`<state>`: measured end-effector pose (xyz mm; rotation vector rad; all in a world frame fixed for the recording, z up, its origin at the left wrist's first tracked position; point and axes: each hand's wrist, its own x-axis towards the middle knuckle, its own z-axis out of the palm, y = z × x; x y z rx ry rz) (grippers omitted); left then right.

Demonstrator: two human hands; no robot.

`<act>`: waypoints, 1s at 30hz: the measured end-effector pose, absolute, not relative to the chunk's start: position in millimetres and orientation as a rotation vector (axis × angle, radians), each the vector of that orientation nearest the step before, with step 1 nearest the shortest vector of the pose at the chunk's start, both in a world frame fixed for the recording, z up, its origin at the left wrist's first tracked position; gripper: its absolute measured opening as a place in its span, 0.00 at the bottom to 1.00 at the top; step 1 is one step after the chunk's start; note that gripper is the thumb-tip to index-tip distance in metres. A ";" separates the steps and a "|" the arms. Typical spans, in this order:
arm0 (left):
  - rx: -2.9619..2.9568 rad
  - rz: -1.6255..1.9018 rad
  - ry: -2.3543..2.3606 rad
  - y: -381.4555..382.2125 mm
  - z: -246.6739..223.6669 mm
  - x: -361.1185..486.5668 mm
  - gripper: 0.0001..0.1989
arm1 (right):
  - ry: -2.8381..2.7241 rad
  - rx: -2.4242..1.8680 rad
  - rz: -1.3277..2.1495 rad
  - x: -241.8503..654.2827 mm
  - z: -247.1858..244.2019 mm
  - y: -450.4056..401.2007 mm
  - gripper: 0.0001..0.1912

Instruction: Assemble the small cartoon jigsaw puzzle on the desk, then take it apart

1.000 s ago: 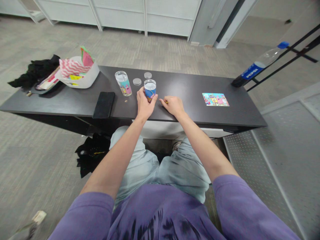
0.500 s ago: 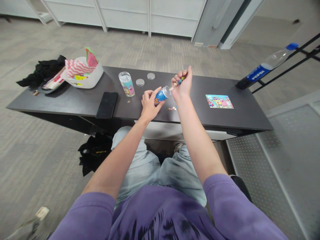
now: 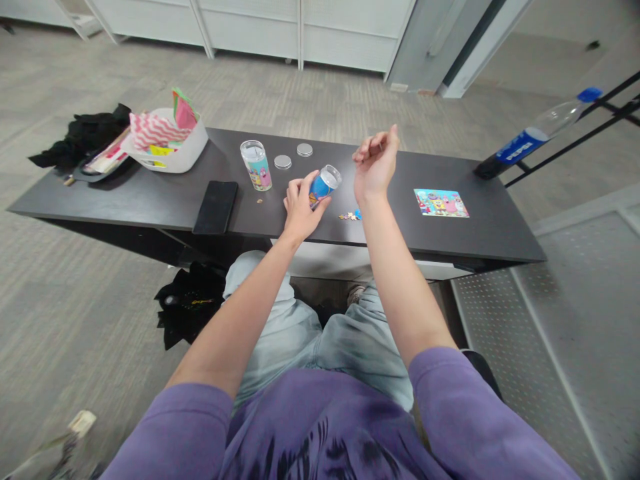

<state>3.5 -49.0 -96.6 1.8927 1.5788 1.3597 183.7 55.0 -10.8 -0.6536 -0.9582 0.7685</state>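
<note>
My left hand [image 3: 301, 208] is closed around a clear jar with a blue picture label [image 3: 324, 186], its uncapped mouth tilted up and to the right. Palm up, my right hand [image 3: 375, 163] hovers just right of the jar's mouth, apart from it, fingers loosely curled; I see no pieces in the palm. Below it on the desk lies a small heap of colourful jigsaw puzzle pieces [image 3: 349, 216], partly hidden by my right wrist. A second clear jar with a cartoon label [image 3: 257, 165] stands upright to the left, and a single loose piece [image 3: 259, 201] rests near its base.
Two silver lids [image 3: 283, 162] lie behind the jars on the dark desk [image 3: 280, 223]. A black phone-like slab [image 3: 216, 207] and a white basket [image 3: 173, 157] are to the left. On the right are a cartoon picture card [image 3: 441, 203] and a leaning Pepsi bottle [image 3: 527, 143].
Puzzle pieces seen in my right palm and at the jar's mouth no longer show there. My right hand moved slightly right, away from the jar. Blue pieces now show in the heap.
</note>
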 end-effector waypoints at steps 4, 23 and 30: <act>1.743 1.417 1.550 -36.0 -107.8 3.5 0.43 | -1.347 -1.057 0.484 234.3 -30.4 5.5 0.42; 1.796 1.478 1.504 -26.2 -118.1 4.2 0.44 | -2.215 -1.486 0.517 255.9 -56.6 -120.6 0.33; 1.760 1.447 1.515 -25.5 -114.4 2.1 0.44 | -1.998 -1.681 0.433 272.4 -58.4 -104.3 0.30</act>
